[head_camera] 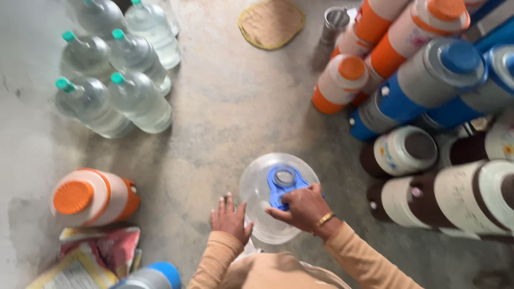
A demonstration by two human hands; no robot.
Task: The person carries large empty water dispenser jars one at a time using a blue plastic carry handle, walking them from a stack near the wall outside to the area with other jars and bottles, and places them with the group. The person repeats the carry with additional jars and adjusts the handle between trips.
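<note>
Clear, smooth plastic forms the round water jar (267,200) standing on the floor (225,112) at lower centre of the frame, seen from straight above so that its domed shoulder reads as a pale disc. On its top sits a blue plastic handle cap (284,184), strap-shaped with a ring around the neck opening. The right hand (302,207) lies on the jar's right shoulder with fingers curled closed on the lower edge of that blue cap; a gold-coloured wristband sits at the wrist. The left hand (230,218) rests open, fingers spread flat, against the jar's left side. Both sleeves are a soft tan knit. The floor is grey, mottled bare concrete with a dull sheen. In the upper left stand six clear water bottles (120,64) with small teal screw caps, packed close together, their ribbed walls glinting. At the left edge stands a squat cylindrical cooler jug (91,197) in white and orange with a flat orange lid, just above a crumpled printed sack (93,257). Along the right side, stacked coolers (423,69) lean against each other: orange-and-white ones at the top, blue-and-grey ones below them, and brown-and-cream ones at lower right. A quilted, rounded yellow-brown mat (271,22) lies at top centre, with a small steel tumbler (334,21) just to its right.
</note>
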